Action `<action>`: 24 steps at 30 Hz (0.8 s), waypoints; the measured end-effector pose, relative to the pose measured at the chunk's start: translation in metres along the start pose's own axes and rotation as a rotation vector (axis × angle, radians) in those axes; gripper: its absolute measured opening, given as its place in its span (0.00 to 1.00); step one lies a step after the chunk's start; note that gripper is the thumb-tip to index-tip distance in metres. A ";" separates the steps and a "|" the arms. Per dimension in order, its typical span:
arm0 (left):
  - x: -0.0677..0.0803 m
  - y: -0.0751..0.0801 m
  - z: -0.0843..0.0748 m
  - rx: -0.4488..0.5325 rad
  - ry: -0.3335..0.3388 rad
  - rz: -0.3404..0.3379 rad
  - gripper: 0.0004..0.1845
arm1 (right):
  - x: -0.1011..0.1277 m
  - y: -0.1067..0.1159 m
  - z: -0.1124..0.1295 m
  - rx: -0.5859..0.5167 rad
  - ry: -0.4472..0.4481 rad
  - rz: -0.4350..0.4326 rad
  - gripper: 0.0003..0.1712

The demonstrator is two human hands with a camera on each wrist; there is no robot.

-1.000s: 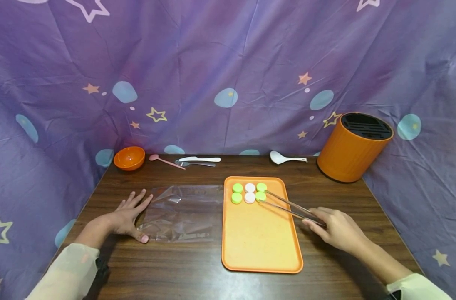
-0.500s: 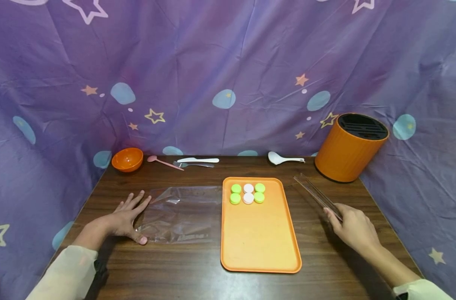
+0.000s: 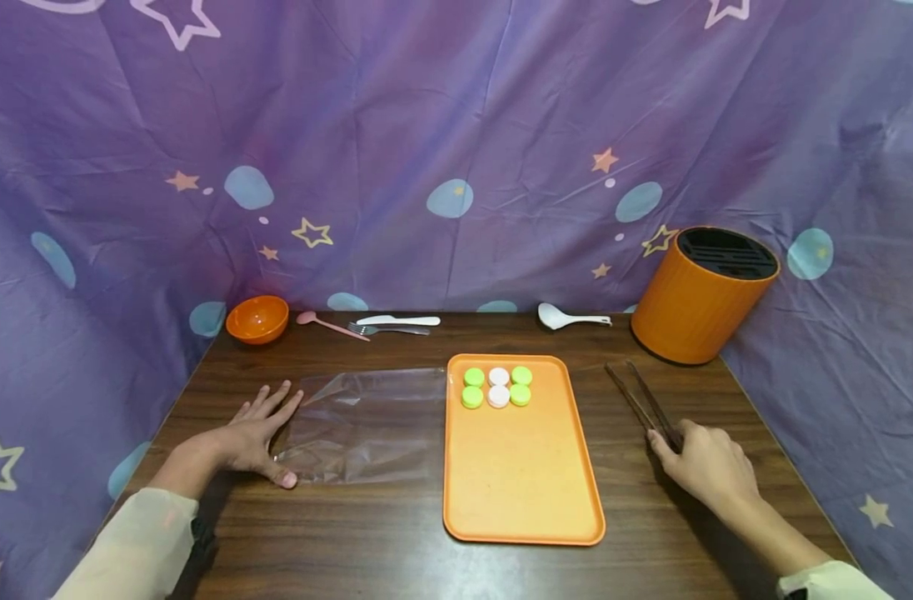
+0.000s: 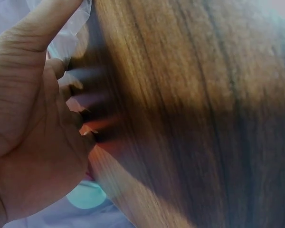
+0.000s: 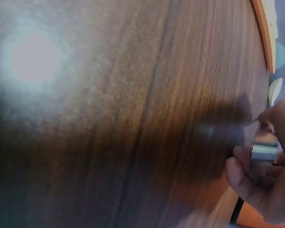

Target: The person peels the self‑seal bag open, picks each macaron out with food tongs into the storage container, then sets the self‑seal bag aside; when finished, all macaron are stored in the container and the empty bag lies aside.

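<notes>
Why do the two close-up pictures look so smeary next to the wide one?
Head view: sharp, evenly lit, edges bowed by the wide lens. Left wrist view: the left hand fills the frame, soft, its shadow across the dark wooden table. Right wrist view: blurred, a pale glare patch on the wood, the right hand cut off at the corner.

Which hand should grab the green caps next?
Probably the right hand: its grip already holds the tongs beside the orange tray. The left hand lies flat on the plastic bag.
</notes>
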State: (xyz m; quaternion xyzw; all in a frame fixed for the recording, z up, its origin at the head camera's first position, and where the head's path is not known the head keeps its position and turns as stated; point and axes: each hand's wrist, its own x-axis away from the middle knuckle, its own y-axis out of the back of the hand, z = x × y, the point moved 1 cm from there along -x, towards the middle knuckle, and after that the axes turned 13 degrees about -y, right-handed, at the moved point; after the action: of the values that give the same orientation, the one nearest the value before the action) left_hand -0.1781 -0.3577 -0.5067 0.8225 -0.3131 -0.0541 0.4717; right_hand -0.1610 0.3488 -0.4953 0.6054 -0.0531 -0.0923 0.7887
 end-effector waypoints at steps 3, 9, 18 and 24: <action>0.002 0.007 -0.012 0.023 0.022 0.021 0.83 | -0.001 0.000 0.002 0.025 -0.002 0.021 0.33; 0.003 0.014 -0.022 0.029 0.039 0.024 0.81 | -0.002 0.000 0.004 0.079 0.009 0.069 0.33; 0.005 0.015 -0.011 0.077 -0.037 -0.023 0.84 | 0.000 -0.001 0.003 0.114 0.025 0.073 0.38; 0.004 0.024 -0.014 0.075 0.006 -0.044 0.81 | 0.000 0.003 0.008 0.097 0.012 0.032 0.42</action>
State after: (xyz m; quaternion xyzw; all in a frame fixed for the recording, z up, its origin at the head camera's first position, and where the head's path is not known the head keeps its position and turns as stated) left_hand -0.1807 -0.3581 -0.4787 0.8465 -0.2952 -0.0502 0.4401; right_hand -0.1628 0.3422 -0.4903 0.6426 -0.0624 -0.0736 0.7601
